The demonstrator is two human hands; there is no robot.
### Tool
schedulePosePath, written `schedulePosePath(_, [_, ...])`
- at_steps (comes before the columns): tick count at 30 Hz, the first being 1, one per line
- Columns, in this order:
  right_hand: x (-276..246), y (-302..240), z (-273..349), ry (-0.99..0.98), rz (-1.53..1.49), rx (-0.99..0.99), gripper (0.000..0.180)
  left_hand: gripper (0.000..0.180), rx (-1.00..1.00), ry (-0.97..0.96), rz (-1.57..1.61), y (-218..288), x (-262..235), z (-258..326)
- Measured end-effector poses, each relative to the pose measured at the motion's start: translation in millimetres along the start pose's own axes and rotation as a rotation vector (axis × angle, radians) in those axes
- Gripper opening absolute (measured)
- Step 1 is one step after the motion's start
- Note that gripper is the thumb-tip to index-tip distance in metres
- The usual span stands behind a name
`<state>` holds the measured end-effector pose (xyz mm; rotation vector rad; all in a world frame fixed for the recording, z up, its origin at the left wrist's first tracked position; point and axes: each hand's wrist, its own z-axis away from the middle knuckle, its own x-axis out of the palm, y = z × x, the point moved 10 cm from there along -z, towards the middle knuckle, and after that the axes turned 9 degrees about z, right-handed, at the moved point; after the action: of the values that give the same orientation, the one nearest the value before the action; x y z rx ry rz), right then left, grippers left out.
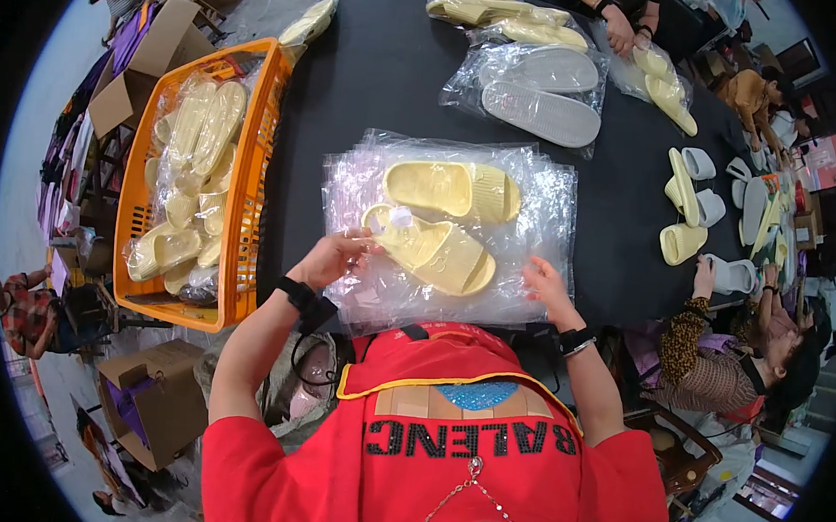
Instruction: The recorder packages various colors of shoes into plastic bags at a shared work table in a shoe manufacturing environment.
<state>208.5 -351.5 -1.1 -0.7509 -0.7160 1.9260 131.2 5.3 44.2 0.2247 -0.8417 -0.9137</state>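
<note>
Black tabletop (370,72) spreads beneath stacked clear bags (546,206), two yellow slippers (429,189) on top. The left hand (332,257) curls its fingers beside one slipper, any pinch unclear; the right hand (549,290) spreads loosely over the bags. Leftward: orange basket (255,161), cardboard box (177,386).

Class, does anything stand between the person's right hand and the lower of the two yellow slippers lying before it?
Nothing visible does: between the right hand and the lower yellow slipper there is only open space above the clear plastic bags spread beneath.
</note>
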Motion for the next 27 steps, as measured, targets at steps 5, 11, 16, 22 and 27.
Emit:
schedulePosePath(5, [10,-3,1,-0.020,-0.087,-0.045,0.033,0.031,-0.056,-0.461,-0.418,-12,69,13])
schedulePosePath(11, [4,1,-1,-0.007,-0.101,0.014,0.028,0.034,0.815,-0.237,-1.696,17,79,-25])
schedulePosePath(16, [16,-2,-6,-0.039,-0.063,0.001,0.031,0.038,0.985,-0.243,-1.706,15,93,-73])
schedulePosePath(22, [34,2,-12,-0.118,-0.273,-0.027,0.029,0.038,0.834,-0.307,-1.567,4,161,-82])
schedulePosePath(27, [14,14,-1,-0.050,-0.323,0.011,0.020,0.027,0.746,-0.274,-1.708,7,158,-77])
